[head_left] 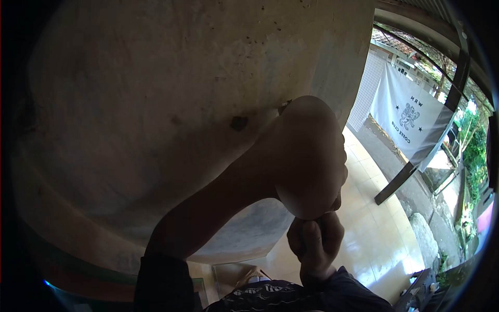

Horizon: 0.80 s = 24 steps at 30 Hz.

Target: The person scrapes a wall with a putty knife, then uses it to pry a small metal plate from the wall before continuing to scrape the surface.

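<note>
My left hand (312,156) is raised close to the camera, in front of the wall. Its back faces me, and its fingers curl away along the right side, mostly hidden. Directly below it, my right hand (317,242) is closed, the thumb lying along the bent fingers. The top of this fist meets the lower edge of the left hand in this view. I cannot tell what, if anything, is inside either hand. Both are dark against the bright floor.
A stained plaster wall (156,93) fills the left and centre. Shiny floor tiles (374,229) lie at the right. Beyond them, a white banner (395,99) with a lion emblem hangs near a dark post (395,184). A pale rock (424,239) borders the tiles.
</note>
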Each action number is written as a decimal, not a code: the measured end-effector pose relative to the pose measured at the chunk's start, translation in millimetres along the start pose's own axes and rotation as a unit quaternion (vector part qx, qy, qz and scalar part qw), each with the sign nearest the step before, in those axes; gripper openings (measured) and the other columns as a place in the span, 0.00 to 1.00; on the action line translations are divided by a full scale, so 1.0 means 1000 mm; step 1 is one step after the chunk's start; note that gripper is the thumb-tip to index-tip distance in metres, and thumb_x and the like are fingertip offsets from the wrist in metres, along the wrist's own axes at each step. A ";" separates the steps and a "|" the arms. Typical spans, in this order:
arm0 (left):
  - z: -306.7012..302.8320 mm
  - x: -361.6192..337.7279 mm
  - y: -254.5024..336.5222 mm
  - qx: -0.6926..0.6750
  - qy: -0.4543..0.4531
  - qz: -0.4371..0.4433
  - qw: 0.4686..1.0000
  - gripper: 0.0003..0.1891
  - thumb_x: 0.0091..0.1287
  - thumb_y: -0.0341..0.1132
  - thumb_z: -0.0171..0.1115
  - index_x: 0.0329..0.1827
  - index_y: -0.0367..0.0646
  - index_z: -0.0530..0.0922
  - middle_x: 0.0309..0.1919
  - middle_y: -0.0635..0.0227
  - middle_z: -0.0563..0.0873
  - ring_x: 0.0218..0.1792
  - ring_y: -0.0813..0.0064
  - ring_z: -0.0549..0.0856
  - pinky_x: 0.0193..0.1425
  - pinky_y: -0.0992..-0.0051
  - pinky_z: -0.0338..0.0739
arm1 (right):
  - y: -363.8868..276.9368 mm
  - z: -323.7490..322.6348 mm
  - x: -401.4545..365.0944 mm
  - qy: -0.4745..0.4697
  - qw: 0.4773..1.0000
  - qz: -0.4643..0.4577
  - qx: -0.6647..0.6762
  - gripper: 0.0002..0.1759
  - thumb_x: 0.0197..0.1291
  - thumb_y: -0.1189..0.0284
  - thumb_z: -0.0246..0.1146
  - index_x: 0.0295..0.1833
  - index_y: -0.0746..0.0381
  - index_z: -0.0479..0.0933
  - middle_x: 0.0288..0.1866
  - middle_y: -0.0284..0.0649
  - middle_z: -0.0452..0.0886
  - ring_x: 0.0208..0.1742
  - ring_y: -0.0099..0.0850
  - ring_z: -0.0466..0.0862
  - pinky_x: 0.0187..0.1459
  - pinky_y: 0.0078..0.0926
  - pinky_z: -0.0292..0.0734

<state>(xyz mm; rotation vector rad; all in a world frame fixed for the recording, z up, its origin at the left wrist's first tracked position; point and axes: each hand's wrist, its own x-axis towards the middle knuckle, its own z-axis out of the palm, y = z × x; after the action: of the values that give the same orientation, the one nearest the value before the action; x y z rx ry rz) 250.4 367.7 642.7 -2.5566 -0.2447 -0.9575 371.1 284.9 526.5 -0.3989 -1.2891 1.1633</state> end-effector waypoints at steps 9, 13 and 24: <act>-0.004 0.002 -0.007 0.057 -0.046 -0.007 0.997 0.11 0.37 0.41 0.64 0.12 0.50 0.71 0.16 0.76 0.72 0.26 0.75 0.75 0.36 0.74 0.73 | 0.019 -0.006 0.014 -0.012 0.999 -0.045 -0.019 0.18 0.70 0.64 0.51 0.47 0.71 0.65 0.15 0.33 0.68 0.10 0.16 0.62 0.13 0.13 0.52; -0.003 -0.002 -0.004 0.046 -0.040 -0.002 0.998 0.11 0.36 0.41 0.65 0.11 0.51 0.70 0.16 0.77 0.71 0.26 0.75 0.75 0.36 0.74 0.73 | 0.018 0.001 0.004 -0.003 0.999 -0.020 0.028 0.09 0.69 0.74 0.51 0.45 0.71 0.67 0.21 0.30 0.71 0.20 0.13 0.67 0.22 0.13 0.59; 0.008 -0.006 0.002 0.030 -0.036 -0.011 0.999 0.09 0.41 0.38 0.65 0.12 0.48 0.73 0.14 0.73 0.74 0.23 0.73 0.76 0.34 0.71 0.74 | 0.021 -0.002 0.004 0.018 0.999 -0.001 0.035 0.10 0.71 0.71 0.49 0.43 0.69 0.67 0.19 0.29 0.68 0.16 0.13 0.63 0.19 0.13 0.55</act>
<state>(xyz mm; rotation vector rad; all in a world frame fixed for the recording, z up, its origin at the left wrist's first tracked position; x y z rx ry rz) 251.1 369.2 632.4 -2.5417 -0.3178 -0.8527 362.5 298.1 511.2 -0.3652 -1.2137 1.1920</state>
